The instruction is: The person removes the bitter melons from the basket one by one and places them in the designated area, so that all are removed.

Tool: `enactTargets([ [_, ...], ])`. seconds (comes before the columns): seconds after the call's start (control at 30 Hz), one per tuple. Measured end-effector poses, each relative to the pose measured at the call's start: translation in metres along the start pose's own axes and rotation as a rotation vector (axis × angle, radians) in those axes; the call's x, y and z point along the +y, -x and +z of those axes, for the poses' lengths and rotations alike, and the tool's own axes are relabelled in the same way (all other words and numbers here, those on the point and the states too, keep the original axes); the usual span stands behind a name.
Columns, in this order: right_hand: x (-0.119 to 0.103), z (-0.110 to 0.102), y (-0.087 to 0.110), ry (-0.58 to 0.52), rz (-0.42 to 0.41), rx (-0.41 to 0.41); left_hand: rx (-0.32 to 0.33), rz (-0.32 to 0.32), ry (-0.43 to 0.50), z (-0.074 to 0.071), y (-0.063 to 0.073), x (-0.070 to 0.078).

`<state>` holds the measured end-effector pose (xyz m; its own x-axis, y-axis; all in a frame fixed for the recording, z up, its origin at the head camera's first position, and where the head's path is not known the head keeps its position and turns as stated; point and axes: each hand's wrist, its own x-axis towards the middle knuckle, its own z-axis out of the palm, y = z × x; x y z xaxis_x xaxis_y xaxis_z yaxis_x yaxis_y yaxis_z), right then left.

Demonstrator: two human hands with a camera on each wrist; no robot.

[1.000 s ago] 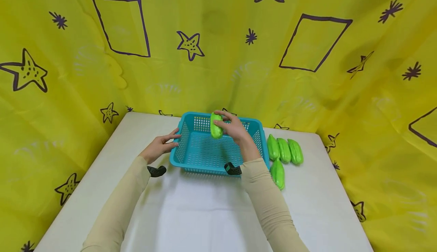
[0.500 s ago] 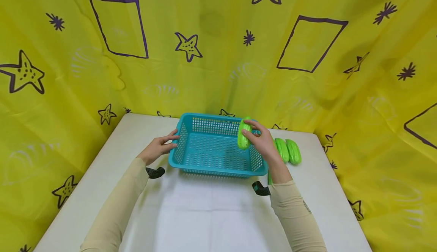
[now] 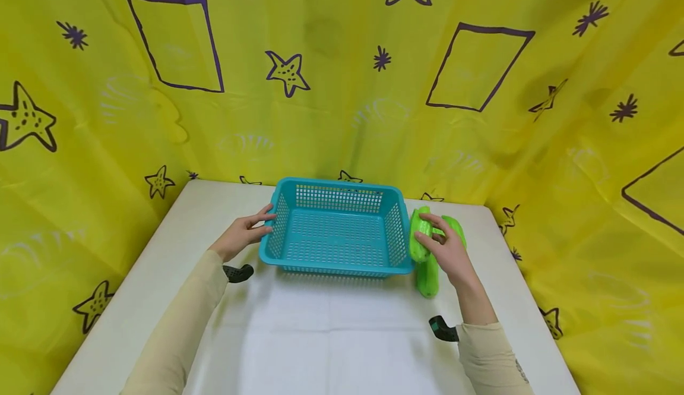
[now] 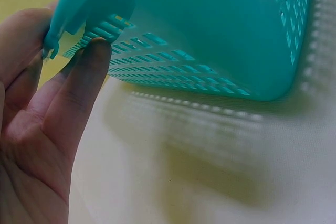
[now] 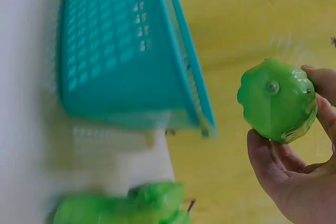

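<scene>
In the head view, a turquoise perforated basket point(image 3: 336, 269) sits toward the back of the white table. My left hand point(image 3: 240, 237) holds its left rim; the left wrist view shows the fingers point(image 4: 84, 85) around the basket's rim point(image 4: 73, 6). My right hand point(image 3: 447, 256) grips a bright green ribbed gourd point(image 3: 420, 239) just outside the basket's right side. The right wrist view shows the gourd's scalloped end point(image 5: 275, 100) between thumb and fingers, raised off the table. Other green gourds point(image 3: 427, 279) lie below and behind it, partly hidden by the hand.
A yellow curtain point(image 3: 331, 110) with dark star drawings closes off the back and sides. The white table point(image 3: 320, 335) extends in front of the basket. A black curved piece point(image 3: 443, 328) juts from each wrist.
My right hand has carried the green gourd from above the basket rightward, past the basket's right rim to over the other gourds. The left hand stays on the left rim.
</scene>
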<state>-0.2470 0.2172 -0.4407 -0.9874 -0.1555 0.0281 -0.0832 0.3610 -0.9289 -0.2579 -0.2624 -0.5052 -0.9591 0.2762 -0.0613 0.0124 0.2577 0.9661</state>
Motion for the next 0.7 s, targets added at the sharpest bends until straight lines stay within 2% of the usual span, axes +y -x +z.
enactTargets([
  [0.33, 0.033, -0.038, 0.021, 0.024, 0.053, 0.019, -0.004, 0.009, 0.001, -0.004, 0.004, 0.000],
  [0.7, 0.077, -0.075, 0.039, 0.186, 0.066, -0.013, -0.008, 0.010, 0.004, -0.001, 0.001, -0.002],
])
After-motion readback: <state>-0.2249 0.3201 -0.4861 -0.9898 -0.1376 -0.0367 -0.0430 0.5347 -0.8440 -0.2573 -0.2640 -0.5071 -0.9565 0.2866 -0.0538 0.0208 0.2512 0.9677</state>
